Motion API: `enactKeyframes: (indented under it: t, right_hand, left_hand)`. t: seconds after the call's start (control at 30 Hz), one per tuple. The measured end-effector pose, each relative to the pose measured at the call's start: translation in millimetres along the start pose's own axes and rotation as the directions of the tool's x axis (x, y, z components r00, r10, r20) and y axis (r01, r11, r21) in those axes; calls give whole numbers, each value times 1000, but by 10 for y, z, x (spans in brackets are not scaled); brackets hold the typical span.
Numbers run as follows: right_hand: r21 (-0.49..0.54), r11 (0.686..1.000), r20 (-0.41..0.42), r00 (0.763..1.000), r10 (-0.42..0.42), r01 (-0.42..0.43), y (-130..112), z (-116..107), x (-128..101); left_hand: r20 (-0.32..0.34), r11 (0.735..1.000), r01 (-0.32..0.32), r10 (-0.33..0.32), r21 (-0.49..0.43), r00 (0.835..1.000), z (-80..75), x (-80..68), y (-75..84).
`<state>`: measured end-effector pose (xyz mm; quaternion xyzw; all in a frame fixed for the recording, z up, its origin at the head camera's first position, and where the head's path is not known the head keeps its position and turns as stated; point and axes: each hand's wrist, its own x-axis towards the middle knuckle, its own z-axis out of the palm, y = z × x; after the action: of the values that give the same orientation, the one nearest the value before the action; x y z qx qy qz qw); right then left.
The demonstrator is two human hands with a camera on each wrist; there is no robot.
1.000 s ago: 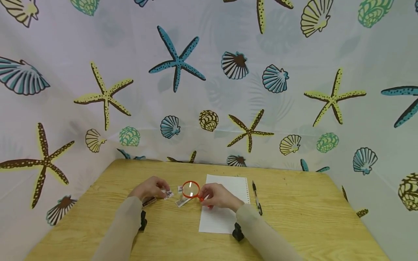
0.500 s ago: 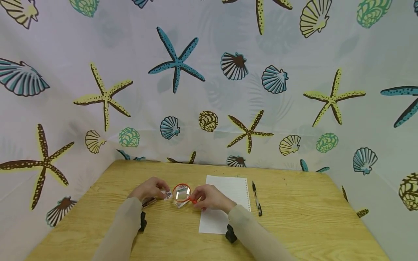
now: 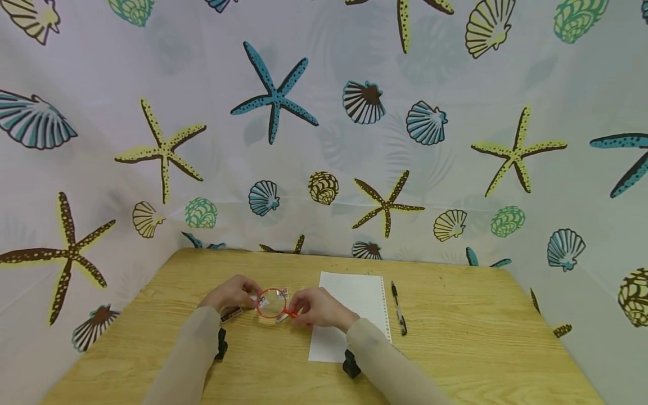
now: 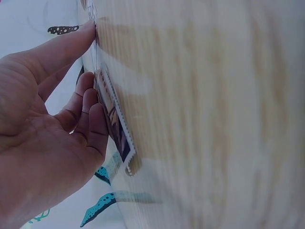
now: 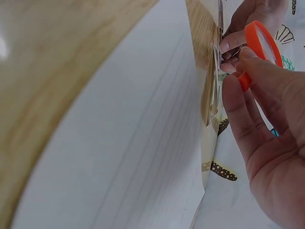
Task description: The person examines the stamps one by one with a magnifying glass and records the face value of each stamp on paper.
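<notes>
right hand (image 3: 316, 308) grasping magnifier (image 3: 272, 304) moved left; left hand (image 3: 230, 292) seemingly pins stamp (image 3: 261, 302).

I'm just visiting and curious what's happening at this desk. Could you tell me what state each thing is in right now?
Magnifying glass: held off the table by the right hand, over the stamps.
Stamp: flat on the table, touched by the left hand.
Lined paper: flat, nothing visibly written on it.
Pen: lying beside the paper, untouched.
Wooden table: bears all of it.
</notes>
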<state>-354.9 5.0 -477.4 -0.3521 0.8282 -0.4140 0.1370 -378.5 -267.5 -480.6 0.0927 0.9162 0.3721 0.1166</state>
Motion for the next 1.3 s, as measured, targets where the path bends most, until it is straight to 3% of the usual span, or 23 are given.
enactKeyframes:
  t: [0.5,1.0,1.3]
  right_hand:
    - [4,1000,-1,1000,9,-9,-6,62,47]
    - [-61,998,-54,998,-22,19,-15,33,1]
    - [-91,995,-64,997,-38,32,-3,27,2]
  left_hand:
    - [-5,999,47,-47,-17,999,19,-16,25]
    - [3,1000,-11,11,-4,1000,4,-15,12]
    - [1,999,31,-31,-40,1000,10,-2,3]
